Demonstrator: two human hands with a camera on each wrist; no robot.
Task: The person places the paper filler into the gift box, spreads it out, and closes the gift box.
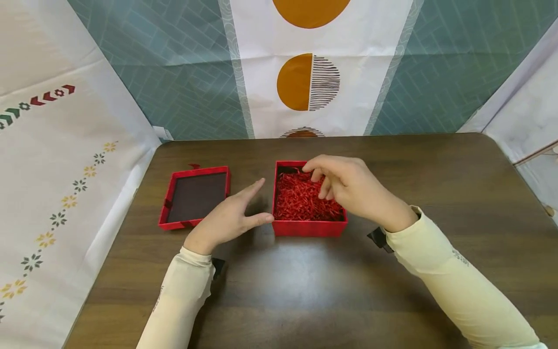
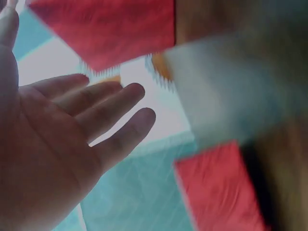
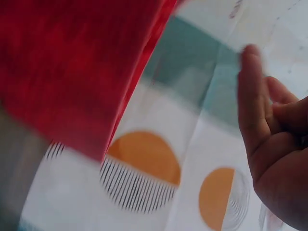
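A red open box (image 1: 310,229) filled with red shredded paper (image 1: 301,196) sits on the table. My right hand (image 1: 348,182) hovers over the box's right side with loosely bent fingers, and no object shows in it. The right wrist view has the box's red wall (image 3: 72,72) beside that hand. My left hand (image 1: 228,215) is spread out left of the box, its thumb tip close to the box's left wall; whether they touch I cannot tell. That palm (image 2: 53,149) looks bare in the left wrist view.
A shallow red box lid (image 1: 198,196) with a dark inside lies to the left, partly behind my left hand. The wooden table (image 1: 305,300) meets a patterned cloth (image 1: 183,72) at the back and a white cloth (image 1: 78,145) on the left.
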